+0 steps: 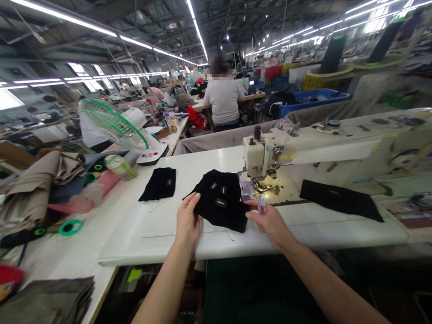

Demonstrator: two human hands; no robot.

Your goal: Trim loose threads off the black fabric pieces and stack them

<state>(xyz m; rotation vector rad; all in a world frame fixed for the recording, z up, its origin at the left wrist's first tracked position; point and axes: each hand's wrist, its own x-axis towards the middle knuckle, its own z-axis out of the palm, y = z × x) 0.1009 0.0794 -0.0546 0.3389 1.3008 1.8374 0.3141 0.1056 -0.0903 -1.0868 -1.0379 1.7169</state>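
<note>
A black fabric piece [225,218] lies on the white sewing table in front of the machine, with several small black labels [220,203] bearing white print on top. My left hand [189,217] pinches its left edge between thumb and fingers. At the right edge, my right hand [269,221] has its thumb and finger closed on the cloth. A small clear, pinkish object [261,204] is tucked in that same hand; its kind is unclear. Just beyond the cloth stands the sewing machine [260,156], its needle area beside the fabric's upper right side.
A stack of black pieces [160,184] lies left, another labelled black piece [338,199] right. A green-rimmed fan [113,123], folded cloth [34,188] and a green tape roll [70,228] crowd the left side. A person [223,98] sits ahead, near a blue basket [312,101].
</note>
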